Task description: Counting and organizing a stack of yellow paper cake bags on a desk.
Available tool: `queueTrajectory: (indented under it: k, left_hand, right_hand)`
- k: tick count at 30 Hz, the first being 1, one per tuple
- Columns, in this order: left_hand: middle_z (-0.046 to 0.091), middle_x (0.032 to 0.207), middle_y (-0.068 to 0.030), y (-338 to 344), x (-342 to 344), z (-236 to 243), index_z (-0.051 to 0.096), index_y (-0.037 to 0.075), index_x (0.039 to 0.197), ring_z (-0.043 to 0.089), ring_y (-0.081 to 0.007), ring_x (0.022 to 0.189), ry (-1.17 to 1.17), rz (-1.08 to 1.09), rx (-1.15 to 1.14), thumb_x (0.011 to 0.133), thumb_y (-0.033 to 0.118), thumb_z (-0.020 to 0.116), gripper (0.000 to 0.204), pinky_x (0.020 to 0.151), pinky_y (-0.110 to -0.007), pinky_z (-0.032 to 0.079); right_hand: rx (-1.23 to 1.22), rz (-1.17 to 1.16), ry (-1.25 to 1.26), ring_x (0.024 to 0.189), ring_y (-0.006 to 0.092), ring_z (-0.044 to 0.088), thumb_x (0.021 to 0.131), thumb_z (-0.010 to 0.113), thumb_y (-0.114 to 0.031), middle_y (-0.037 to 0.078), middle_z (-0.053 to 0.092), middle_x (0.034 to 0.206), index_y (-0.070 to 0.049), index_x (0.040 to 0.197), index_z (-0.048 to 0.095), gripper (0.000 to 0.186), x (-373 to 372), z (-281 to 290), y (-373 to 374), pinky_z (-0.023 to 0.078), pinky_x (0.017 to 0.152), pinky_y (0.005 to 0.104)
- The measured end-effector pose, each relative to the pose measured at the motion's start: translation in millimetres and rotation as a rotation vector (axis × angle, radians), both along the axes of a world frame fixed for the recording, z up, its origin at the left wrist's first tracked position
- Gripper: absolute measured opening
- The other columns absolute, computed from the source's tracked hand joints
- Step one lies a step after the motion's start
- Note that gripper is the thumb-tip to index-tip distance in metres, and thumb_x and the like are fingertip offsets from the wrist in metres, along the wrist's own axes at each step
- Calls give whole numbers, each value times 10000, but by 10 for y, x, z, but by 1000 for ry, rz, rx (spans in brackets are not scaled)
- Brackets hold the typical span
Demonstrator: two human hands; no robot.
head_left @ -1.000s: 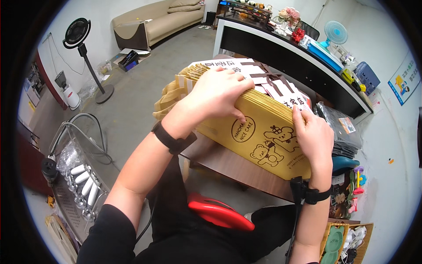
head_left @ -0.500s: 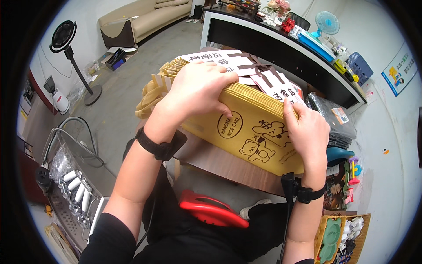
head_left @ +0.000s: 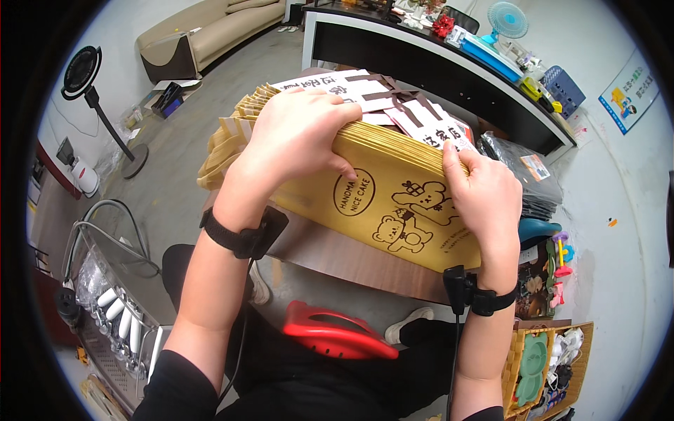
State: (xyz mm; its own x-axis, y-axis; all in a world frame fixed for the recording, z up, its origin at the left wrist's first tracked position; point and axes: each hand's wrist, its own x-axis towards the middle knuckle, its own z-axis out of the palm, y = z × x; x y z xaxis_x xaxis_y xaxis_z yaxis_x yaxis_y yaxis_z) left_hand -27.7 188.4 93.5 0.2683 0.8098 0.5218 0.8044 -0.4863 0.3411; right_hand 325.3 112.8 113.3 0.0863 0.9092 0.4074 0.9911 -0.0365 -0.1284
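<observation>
A thick stack of yellow-brown paper bags with dark cartoon bears printed on the front stands tilted on a brown wooden table. My left hand is closed over the stack's upper edge, thumb against the printed face. With its thumb at the top edge, my right hand grips the right end; its other fingers are mostly hidden behind. Folded bag ends fan out at the left, beyond my left wrist. Just behind the stack lie several white sheets or flat bags with dark strips and black writing.
Dark plastic-wrapped packets lie right of the stack. A red plastic stool stands below the table, near my legs. At left is a metal cart; at lower right, a woven basket. A black-and-white desk stands beyond.
The view has shifted slightly, so the scene sits a little further left and higher. Both hands keep their hold on the stack of paper bags.
</observation>
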Motion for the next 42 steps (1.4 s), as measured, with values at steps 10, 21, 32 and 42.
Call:
queueTrajectory:
  k: [10,21,32,42]
  left_hand:
    - [879,1259,-84,-1,22,-13,791,187,1457,848,-325,1255,-11,-8,46,766,628,1104,878,1092,-495,637]
    - [875,1247,-81,-31,80,-28,794,184,1437,846,-324,1250,-9,2,86,759,621,1105,865,1090,-494,635]
    - [871,1236,-77,-40,84,3,796,181,1416,844,-323,1245,17,15,156,752,615,1107,852,1088,-493,634]
    - [867,1225,-75,-86,67,-23,798,178,1397,843,-322,1240,51,23,210,745,609,1109,841,1087,-492,632]
  right_hand:
    - [65,5,-48,874,466,838,1233,637,-615,222,839,863,-122,972,916,624,9,-58,2,650,791,560]
    - [126,29,-86,817,444,836,1224,653,-605,208,830,819,-120,915,908,629,26,-94,32,648,749,548]
    - [218,52,-102,761,422,835,1214,668,-594,194,821,775,-117,858,900,639,-22,-157,14,647,707,536]
    - [286,69,-100,721,409,833,1207,680,-583,186,814,745,-115,817,894,646,-102,-169,94,645,678,529]
